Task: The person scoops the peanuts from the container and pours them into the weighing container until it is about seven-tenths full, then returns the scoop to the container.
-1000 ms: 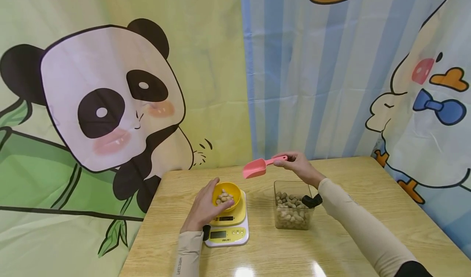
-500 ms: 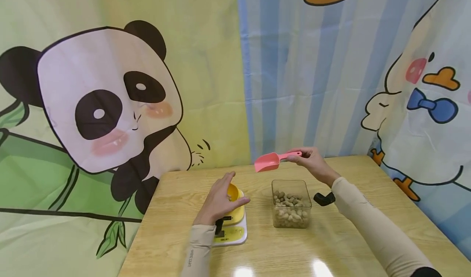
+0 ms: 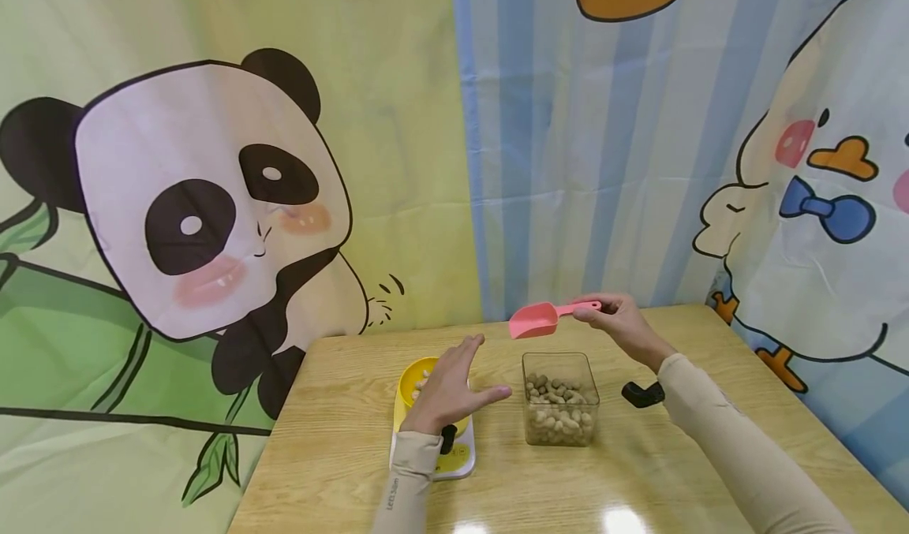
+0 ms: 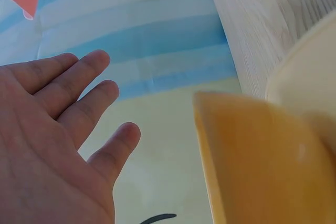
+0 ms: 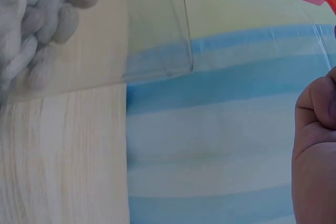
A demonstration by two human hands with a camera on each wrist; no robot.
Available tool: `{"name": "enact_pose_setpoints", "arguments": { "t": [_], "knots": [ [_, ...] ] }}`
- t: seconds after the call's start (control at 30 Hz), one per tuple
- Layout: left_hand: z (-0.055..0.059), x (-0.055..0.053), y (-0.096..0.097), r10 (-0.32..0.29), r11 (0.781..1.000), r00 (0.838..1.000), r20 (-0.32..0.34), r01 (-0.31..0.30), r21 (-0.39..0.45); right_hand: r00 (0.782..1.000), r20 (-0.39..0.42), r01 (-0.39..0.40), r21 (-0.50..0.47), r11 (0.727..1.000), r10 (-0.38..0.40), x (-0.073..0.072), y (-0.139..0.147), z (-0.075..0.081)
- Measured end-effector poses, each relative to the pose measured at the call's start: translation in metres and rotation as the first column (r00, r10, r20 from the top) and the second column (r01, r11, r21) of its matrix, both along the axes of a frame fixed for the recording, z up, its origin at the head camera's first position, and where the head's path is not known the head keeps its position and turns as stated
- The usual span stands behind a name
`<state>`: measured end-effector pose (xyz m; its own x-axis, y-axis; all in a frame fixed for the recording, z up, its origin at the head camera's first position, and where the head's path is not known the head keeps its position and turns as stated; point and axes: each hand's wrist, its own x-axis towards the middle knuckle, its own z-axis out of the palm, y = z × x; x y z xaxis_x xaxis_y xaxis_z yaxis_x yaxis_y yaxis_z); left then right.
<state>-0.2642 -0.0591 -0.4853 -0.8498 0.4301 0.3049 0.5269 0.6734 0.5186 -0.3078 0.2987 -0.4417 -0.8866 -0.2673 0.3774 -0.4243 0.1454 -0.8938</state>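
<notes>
Toward the desk's far edge [image 3: 667,312], my right hand [image 3: 623,326] pinches the scoop's handle [image 3: 566,310], likely for control; my left hand [image 3: 452,396] spreads.

Head view forward and down, 2 close wrist views facing curtain [image 3: 568,140], scoop [image 3: 543,319] in all 3

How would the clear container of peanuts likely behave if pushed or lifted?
The clear container would probably slide rather than roll, being flat-sided and upright on the table. Its thin, straight walls suggest stiff plastic that should barely flex. The loose peanuts inside may shift, and could spill from the open top if it tips.
</notes>
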Motion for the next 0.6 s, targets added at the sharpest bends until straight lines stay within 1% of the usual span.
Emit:
{"name": "enact_pose_setpoints", "arguments": {
  "t": [0.3,0.4,0.6],
  "knots": [
    [-0.001,0.000,0.017,-0.036,0.999,0.999,0.031,0.036,-0.014,1.000,0.009,0.002,0.014,1.000,-0.002,0.009,0.015,-0.008],
    [-0.003,0.001,0.022,-0.049,0.999,0.998,0.031,0.050,-0.021,1.000,0.012,-0.002,0.011,1.000,0.002,0.012,0.020,-0.011],
    [-0.007,0.002,0.030,-0.054,0.997,0.997,0.046,0.057,-0.053,1.000,0.017,-0.006,0.040,0.999,0.005,0.020,0.029,-0.018]
  ]
}}
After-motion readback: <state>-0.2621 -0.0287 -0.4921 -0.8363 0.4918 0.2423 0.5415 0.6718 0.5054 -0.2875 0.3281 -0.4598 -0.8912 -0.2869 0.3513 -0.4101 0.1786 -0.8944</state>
